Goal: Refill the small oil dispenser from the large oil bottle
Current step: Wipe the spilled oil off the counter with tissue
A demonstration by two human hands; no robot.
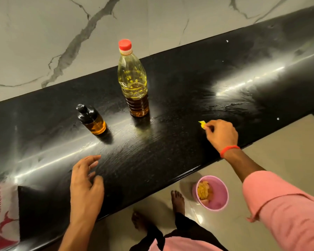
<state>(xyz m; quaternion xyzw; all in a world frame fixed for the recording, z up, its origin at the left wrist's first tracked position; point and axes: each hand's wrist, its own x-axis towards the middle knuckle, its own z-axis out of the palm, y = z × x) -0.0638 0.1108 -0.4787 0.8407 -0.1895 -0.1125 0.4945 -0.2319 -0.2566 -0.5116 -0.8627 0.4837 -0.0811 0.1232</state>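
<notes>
From the head view, the large oil bottle [133, 78] is standing upright on the black bench [170, 134], its red cap [125, 44] screwed on and oil filling only its lower part. The small oil dispenser [91, 119] is standing to its left and nearer the person, apart from it, with its black top closed and amber oil low in it. The left hand [85, 185] is hovering over the near edge of the bench with fingers relaxed and spread, holding nothing. The right hand [221, 134] is pinching a small yellow scrap [202, 124] against the bench, well to the right of the bottle. A pink bucket [211, 192] is sitting on the floor below.

The bottle is likely thin, squeezable plastic, light while this empty, and possibly oily on the outside, so gripping it round the ribbed lower body should be steadier than the smooth shoulder. The dispenser looks rigid and small; holding its body while twisting the top seems the sensible way in.
</notes>
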